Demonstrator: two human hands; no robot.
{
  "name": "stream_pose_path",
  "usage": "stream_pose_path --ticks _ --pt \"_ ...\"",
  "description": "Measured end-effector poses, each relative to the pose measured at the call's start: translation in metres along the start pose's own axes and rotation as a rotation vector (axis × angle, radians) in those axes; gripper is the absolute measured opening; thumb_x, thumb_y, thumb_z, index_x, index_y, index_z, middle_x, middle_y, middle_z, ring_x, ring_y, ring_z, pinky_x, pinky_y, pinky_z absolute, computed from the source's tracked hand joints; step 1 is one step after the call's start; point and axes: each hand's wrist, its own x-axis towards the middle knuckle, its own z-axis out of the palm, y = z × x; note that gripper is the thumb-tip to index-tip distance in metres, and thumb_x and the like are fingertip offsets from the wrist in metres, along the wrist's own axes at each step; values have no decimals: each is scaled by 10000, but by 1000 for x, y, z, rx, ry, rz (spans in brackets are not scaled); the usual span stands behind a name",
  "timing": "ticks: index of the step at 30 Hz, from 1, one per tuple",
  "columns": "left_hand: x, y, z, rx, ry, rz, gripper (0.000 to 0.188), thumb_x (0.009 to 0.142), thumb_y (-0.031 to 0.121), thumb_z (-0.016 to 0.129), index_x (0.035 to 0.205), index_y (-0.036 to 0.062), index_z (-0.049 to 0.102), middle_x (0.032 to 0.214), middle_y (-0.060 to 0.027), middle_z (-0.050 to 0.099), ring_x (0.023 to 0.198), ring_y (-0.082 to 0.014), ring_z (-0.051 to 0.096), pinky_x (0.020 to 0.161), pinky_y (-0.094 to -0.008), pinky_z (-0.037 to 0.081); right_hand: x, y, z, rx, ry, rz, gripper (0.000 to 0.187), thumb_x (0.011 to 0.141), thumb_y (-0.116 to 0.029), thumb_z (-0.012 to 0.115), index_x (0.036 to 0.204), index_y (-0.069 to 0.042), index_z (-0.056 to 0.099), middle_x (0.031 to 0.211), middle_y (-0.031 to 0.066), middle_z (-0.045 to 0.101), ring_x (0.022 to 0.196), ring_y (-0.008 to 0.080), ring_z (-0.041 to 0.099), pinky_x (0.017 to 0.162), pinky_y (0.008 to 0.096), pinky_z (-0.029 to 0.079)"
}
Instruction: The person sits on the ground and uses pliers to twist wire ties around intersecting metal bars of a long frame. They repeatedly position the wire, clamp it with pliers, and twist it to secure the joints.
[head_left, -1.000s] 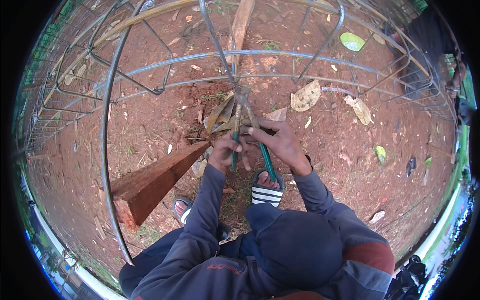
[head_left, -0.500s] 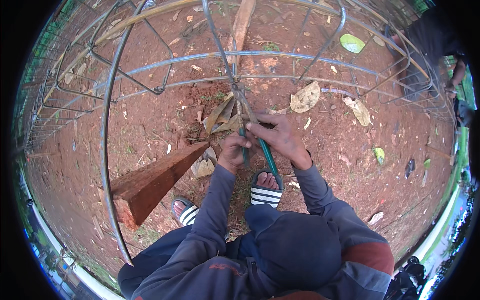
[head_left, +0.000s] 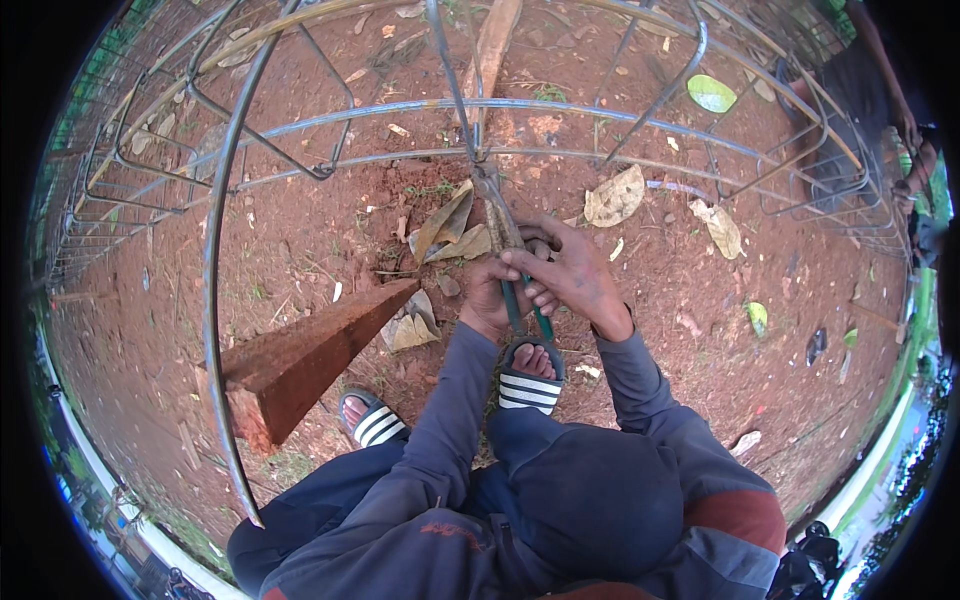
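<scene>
Both of my hands are around a pair of long pincers (head_left: 499, 215) with green handle grips. The jaws meet the steel bar cage (head_left: 400, 108) where an upright bar crosses a lower bar; the exact bite is too small to make out. My left hand (head_left: 488, 296) is closed about the left handle. Just to its right, my right hand (head_left: 580, 277) wraps the other handle, its thumb and fingers close to my left fingers. The two handles lie close together, with their green ends pointing down toward my sandalled foot (head_left: 531, 375).
A reddish wooden beam (head_left: 310, 360) lies left of my arms, beside a tall bent bar (head_left: 212, 270). Dry leaves (head_left: 614, 197) are scattered over the red soil. A wooden plank (head_left: 492, 45) lies beyond the cage. Another person (head_left: 850, 110) is at the far right.
The pincer handles have come closer together. My left hand has moved right, nearer my right hand. The person at the far right has shifted an arm.
</scene>
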Motion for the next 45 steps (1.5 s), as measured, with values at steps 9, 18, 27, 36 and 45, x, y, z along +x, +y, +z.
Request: stream_pose_path --ticks 9,18,27,36,45 --pt "-14 11 27 715 479 92 275 958 220 689 1143 29 620 828 -59 579 812 -239 604 760 -409 500 16 21 8 26 69 -193 505 965 -301 697 1333 5 534 968 199 725 787 267 732 640 395 576" --pt "7 -12 -23 1842 1036 604 360 950 209 704 1183 -43 597 982 -107 655 922 -229 651 821 -359 506 55 21 78 -434 406 -212 545 913 -351 713 1199 82 546 861 285 683 853 478 674 753 536 509" --pt "-6 -15 -27 1716 1063 755 416 915 149 714 1257 -51 587 1116 -143 695 1033 -243 677 913 -357 513 99 28 77 -33 258 -75 557 923 -417 716 1141 82 598 761 211 666 709 365 653 693 464 512" --pt "-58 -16 6 202 -55 -39 318 948 244 719 1144 7 642 843 -141 712 821 -319 736 858 -483 596 68 -10 43 -290 -43 -106 500 914 -416 658 987 78 678 737 182 701 739 309 732 722 433 550" --pt "1 -53 148 -799 -460 178 311 1080 312 512 837 132 438 645 18 368 542 -114 411 467 -304 382 45 -15 15 255 -237 -96 505 1086 -471 481 1128 -11 685 974 128 673 903 176 633 792 332 527"
